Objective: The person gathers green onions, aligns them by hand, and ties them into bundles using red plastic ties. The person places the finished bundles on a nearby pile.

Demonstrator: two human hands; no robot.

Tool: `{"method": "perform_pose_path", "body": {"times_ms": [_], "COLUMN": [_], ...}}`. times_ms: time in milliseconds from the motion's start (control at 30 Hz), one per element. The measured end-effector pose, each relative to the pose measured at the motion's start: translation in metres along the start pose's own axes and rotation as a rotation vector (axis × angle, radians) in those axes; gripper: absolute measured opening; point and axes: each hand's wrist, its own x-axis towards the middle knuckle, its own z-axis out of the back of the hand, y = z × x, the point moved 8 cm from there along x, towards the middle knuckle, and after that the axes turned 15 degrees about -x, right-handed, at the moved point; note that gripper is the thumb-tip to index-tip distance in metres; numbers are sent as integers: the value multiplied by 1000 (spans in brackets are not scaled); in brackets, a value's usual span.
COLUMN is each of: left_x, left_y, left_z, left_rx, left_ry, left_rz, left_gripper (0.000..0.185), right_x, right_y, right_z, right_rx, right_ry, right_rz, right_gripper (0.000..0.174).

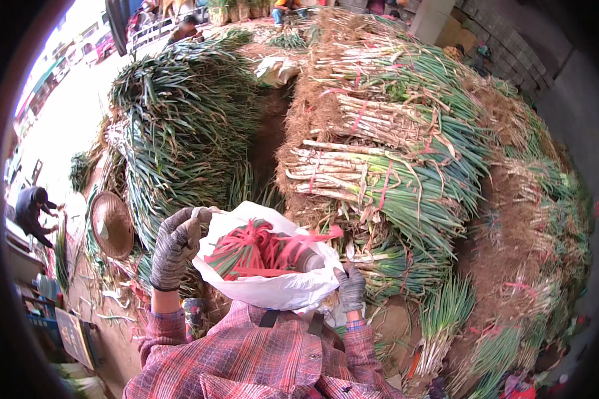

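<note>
A white plastic bag [274,292] hangs open at the chest, its mouth facing up. Inside lie red plastic ties [259,242], some bundled with green strips, and beside them a greyish roundish thing that I cannot make out. My left hand [179,244], in a grey knitted glove, grips the bag's rim at its upper left corner. On the opposite side, my right hand [350,287], gloved likewise, pinches the rim at the right. Just beyond the bag lie bundles of green onions [349,174] bound with red ties, white stalks to the left and green leaves to the right.
Leafy green onions [184,129] are heaped high at the left, a woven conical hat [112,225] leaning on them. More bundles [534,239] lie at the right, and a loose bundle [442,324] near my right side. A person [30,214] works at the far left; others sit farther off.
</note>
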Motion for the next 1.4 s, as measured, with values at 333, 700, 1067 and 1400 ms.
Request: {"method": "perform_pose_path", "body": {"times_ms": [333, 700, 1067, 1400], "left_x": [-43, -80, -42, 49], "left_y": [195, 314, 269, 170], "left_z": [-57, -101, -98, -4], "left_rx": [272, -92, -36, 228], "left_ry": [198, 99, -41, -185], "left_rz": [490, 865, 573, 110], "left_gripper": [25, 36, 12, 15], "right_x": [-29, -59, -50, -13], "right_y": [102, 43, 55, 41], "right_z": [17, 55, 53, 25], "right_rx": [-128, -69, -36, -57], "right_ry": [205, 363, 468, 381], "right_rz": [411, 256, 269, 331], "right_gripper": [24, 20, 18, 16]}}
